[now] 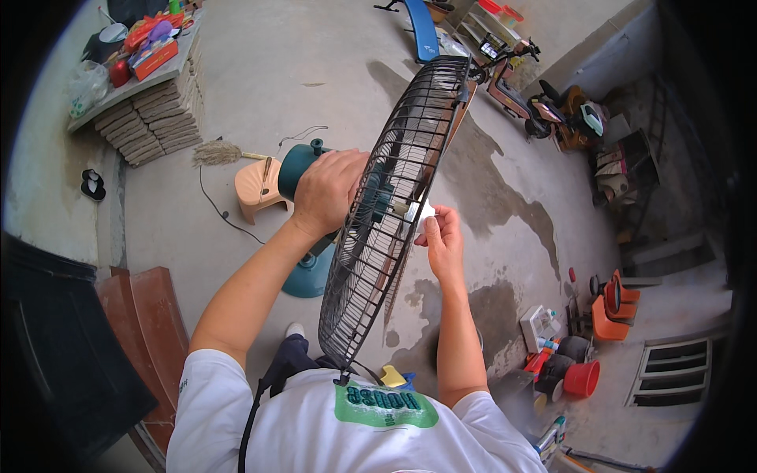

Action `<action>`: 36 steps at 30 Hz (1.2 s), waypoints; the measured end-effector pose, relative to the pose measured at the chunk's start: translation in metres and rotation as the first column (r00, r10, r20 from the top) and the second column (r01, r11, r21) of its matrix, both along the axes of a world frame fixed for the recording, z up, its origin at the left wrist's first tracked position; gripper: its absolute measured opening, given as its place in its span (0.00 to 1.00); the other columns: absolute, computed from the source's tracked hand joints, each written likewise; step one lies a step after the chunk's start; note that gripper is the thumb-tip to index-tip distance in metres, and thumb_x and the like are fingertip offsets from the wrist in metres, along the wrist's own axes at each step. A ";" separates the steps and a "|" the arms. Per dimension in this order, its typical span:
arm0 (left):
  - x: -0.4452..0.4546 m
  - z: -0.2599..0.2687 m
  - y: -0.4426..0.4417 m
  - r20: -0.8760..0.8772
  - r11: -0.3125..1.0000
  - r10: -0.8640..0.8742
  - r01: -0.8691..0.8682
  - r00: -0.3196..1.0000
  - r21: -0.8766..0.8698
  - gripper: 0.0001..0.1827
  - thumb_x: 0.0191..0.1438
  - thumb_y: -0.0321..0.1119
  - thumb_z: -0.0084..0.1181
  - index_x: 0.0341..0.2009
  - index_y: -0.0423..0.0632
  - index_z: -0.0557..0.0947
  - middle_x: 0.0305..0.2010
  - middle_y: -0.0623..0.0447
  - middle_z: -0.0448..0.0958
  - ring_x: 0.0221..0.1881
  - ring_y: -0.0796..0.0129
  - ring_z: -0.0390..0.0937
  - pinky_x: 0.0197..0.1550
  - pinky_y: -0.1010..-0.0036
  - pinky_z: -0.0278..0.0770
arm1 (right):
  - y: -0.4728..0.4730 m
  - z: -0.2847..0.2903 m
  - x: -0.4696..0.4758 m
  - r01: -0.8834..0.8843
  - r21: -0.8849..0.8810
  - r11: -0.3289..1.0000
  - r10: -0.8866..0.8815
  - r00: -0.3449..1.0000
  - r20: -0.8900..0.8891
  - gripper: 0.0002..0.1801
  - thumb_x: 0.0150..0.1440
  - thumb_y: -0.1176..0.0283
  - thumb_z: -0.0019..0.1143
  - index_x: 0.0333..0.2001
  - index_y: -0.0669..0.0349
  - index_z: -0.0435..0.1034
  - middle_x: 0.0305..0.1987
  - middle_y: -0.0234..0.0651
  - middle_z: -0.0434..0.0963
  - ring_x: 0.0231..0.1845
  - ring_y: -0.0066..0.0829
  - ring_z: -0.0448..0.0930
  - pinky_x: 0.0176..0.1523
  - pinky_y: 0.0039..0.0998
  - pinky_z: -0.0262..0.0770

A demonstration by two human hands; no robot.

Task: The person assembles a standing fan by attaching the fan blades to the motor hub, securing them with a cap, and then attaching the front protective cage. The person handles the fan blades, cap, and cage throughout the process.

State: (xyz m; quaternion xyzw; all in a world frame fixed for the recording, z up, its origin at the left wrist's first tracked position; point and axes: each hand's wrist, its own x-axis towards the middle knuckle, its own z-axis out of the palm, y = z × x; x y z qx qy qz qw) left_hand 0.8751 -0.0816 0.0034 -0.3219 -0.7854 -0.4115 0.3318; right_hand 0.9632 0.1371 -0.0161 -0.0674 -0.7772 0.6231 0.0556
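A floor-standing fan stands before me, its round black wire guard (393, 195) seen nearly edge-on. My left hand (331, 189) lies over the dark green motor housing (291, 171) behind the guard, its fingers partly hidden by the wires. On the guard's other side, my right hand (442, 239) pinches a white piece (424, 216) at the fan's centre between thumb and fingers. A brown flat edge (464, 112), perhaps a blade, shows beyond the guard. Below the motor, the round teal base (309, 275) rests on the concrete floor.
A peach plastic stool (254, 184) and a straw broom (217, 152) are left of the fan, near a black cable (227, 219). A loaded table (180, 62) stands far left. Wet patches (508, 177) mark the floor. An electric scooter (511, 97) and red bucket (581, 379) are on the right.
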 end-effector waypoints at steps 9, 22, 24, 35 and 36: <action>0.001 -0.001 0.003 -0.013 0.999 0.037 -0.037 0.999 -0.015 0.13 0.49 0.32 0.47 0.38 0.42 0.77 0.39 0.46 0.77 0.43 0.54 0.73 0.48 0.64 0.69 | -0.006 -0.001 0.011 -0.083 0.115 0.990 0.103 0.978 -0.179 0.30 0.52 0.74 0.53 0.58 0.63 0.54 0.51 0.38 0.65 0.44 0.27 0.72 0.45 0.27 0.71; 0.078 0.085 -0.052 0.193 0.757 -0.326 0.133 0.925 0.640 0.22 0.60 0.44 0.38 0.50 0.40 0.68 0.46 0.48 0.69 0.41 0.70 0.66 0.42 0.76 0.63 | -0.013 -0.009 -0.007 0.015 0.268 0.963 0.078 0.939 -0.336 0.29 0.51 0.70 0.58 0.57 0.58 0.61 0.42 0.31 0.64 0.34 0.20 0.67 0.38 0.21 0.68; 0.124 0.115 -0.049 0.259 0.959 -0.139 0.065 0.956 0.275 0.24 0.55 0.47 0.46 0.47 0.39 0.70 0.45 0.46 0.69 0.42 0.67 0.67 0.43 0.74 0.65 | -0.015 -0.009 -0.005 0.046 0.274 0.961 0.052 0.939 -0.340 0.29 0.50 0.67 0.59 0.56 0.57 0.62 0.41 0.32 0.64 0.33 0.21 0.67 0.38 0.22 0.68; 0.146 0.133 0.001 -0.042 0.966 0.256 -0.254 0.966 0.037 0.23 0.40 0.42 0.65 0.36 0.41 0.72 0.62 0.34 0.49 0.62 0.42 0.54 0.55 0.60 0.62 | -0.012 -0.025 -0.028 -0.109 -0.082 0.991 0.074 0.936 -0.344 0.29 0.47 0.71 0.62 0.54 0.61 0.64 0.42 0.32 0.64 0.35 0.20 0.68 0.39 0.22 0.69; 0.147 0.130 0.002 -0.040 0.965 0.263 -0.262 0.964 0.027 0.22 0.40 0.41 0.65 0.35 0.41 0.73 0.62 0.34 0.50 0.62 0.42 0.53 0.55 0.60 0.62 | -0.010 -0.028 -0.027 -0.134 -0.133 0.982 0.082 0.937 -0.339 0.29 0.47 0.72 0.62 0.54 0.61 0.63 0.42 0.31 0.64 0.35 0.19 0.68 0.39 0.21 0.69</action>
